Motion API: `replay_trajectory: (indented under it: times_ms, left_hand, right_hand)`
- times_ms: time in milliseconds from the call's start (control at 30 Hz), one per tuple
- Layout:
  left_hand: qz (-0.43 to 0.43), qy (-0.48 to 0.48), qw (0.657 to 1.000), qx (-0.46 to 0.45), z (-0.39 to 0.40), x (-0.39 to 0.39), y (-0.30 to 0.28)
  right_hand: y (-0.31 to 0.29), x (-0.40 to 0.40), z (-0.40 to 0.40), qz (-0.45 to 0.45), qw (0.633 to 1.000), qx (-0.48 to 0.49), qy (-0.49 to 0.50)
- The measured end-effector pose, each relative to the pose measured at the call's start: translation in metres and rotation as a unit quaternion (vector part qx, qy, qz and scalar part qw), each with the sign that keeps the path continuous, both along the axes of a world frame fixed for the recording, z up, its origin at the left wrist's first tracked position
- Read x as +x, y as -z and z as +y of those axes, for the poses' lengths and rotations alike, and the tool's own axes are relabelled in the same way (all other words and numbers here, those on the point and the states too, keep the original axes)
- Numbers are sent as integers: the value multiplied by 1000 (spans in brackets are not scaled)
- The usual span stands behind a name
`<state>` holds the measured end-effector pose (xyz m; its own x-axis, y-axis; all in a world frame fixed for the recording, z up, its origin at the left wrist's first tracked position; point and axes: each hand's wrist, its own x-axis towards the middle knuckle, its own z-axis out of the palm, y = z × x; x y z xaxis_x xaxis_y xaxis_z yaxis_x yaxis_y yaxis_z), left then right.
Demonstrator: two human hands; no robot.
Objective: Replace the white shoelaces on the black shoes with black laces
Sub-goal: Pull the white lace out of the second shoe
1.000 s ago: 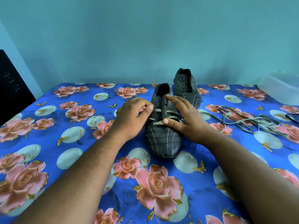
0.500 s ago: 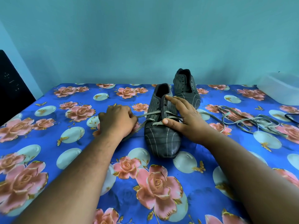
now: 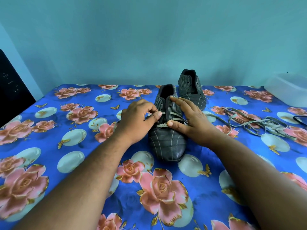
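Note:
A black striped shoe (image 3: 167,141) lies toe toward me on the floral cloth, with a pale white lace (image 3: 176,120) still crossed through its lower eyelets. My left hand (image 3: 136,121) pinches that lace at the shoe's left side. My right hand (image 3: 191,120) lies flat on the shoe's right side, fingers spread, thumb pressed on the lace crossing. A second black shoe (image 3: 191,90) stands behind, with no lace in it. A loose pale lace (image 3: 259,123) lies in loops to the right. A thin black lace (image 3: 299,120) shows at the right edge.
A blue cloth with pink roses (image 3: 66,146) covers the table. A translucent plastic box (image 3: 287,88) sits at the back right. A black object (image 3: 11,90) stands at the left edge. A teal wall runs behind.
My left hand pulled a lace end out to the left, then came back to the shoe and now pinches the lace at the eyelets. My right hand stayed on the shoe.

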<state>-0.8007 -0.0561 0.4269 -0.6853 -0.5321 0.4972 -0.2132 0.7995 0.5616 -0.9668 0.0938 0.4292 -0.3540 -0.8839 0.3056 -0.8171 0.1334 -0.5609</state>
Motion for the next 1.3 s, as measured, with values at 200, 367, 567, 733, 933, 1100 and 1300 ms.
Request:
replay_trajectory:
  times_ms: [200, 367, 567, 733, 933, 1100, 1300]
  left_hand:
    - [-108, -150, 983, 3, -11, 7, -3]
    - [-186, -217, 958, 28, -22, 16, -1]
    - [-28, -100, 994, 40, -13, 8, -3]
    - [-47, -64, 997, -20, -4, 4, 0]
    - [-60, -37, 996, 46, -13, 10, -1]
    - [-42, 26, 998, 46, -1, 4, -1]
    - [-120, -71, 985, 99, -16, 7, 0]
  right_hand:
    - [0, 0, 0, -3, 1000, 1, -1]
    - [0, 0, 0, -5, 1000, 3, 0]
    - [-1, 0, 0, -2, 1000, 2, 1]
    - [-1, -1, 0, 1, 1000, 4, -2]
    - [-3, -2, 0, 7, 1000, 10, -4]
    - [-5, -3, 1, 12, 1000, 17, -5]
    - [-15, -3, 6, 35, 996, 72, 26]
